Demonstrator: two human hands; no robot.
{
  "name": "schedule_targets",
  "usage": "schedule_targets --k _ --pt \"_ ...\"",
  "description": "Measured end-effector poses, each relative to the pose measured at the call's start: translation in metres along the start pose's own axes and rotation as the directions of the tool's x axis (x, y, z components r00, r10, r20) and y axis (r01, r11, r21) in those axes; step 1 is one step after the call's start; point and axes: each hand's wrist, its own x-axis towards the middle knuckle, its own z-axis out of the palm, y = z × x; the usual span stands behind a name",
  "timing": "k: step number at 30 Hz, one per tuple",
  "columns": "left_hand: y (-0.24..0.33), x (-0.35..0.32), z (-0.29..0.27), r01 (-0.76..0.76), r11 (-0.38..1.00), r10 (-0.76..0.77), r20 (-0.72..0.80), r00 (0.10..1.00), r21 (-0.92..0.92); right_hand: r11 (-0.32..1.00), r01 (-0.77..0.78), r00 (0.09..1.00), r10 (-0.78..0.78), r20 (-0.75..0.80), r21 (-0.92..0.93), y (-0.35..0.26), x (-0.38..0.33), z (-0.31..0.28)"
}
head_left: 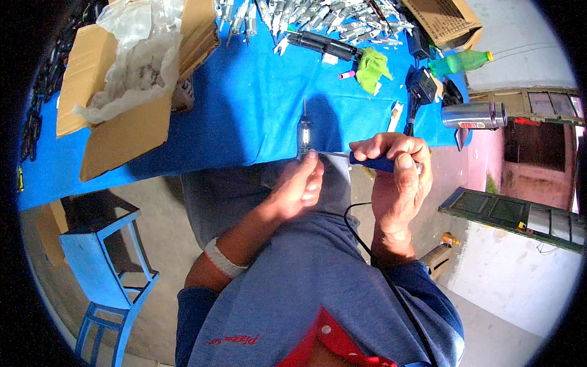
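Observation:
My left hand (299,186) is closed, thumb and fingers pinching the lower end of a slim grey-and-white device with a thin metal tip (304,131). The device points away from me, just past the table's near edge. In my right hand (397,183) is a screwdriver with a dark blue handle (382,163), its fingers wrapped round the grip. Its thin shaft runs left toward the device's lower end, by my left thumb. Whether the tip touches a screw cannot be made out. A pile of similar grey-and-white devices (330,18) lies at the far side.
Blue cloth (244,116) covers the table. An open cardboard box with plastic wrap (125,131) stands left. Beyond my hands lie a black cylindrical tool (321,44) and a green rag (372,70). To the right are a green bottle (458,63), black adapters (420,85) and a steel flask (474,115).

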Motion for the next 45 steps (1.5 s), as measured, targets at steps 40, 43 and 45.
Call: schedule_targets --k 40,43,45 --pt "-0.002 0.004 0.004 -0.052 0.993 0.073 -0.192 0.979 0.109 0.936 0.166 0.973 -0.208 0.105 0.312 0.022 -0.019 -0.001" --pt "-0.002 0.004 0.003 -0.035 0.993 0.057 -0.193 0.98 0.116 0.919 0.173 0.979 -0.199 0.038 0.354 0.022 -0.02 -0.004" --pt "-0.002 0.005 0.002 -0.043 0.992 0.065 -0.188 0.98 0.118 0.907 0.17 0.978 -0.202 0.045 0.385 0.022 -0.02 -0.009"
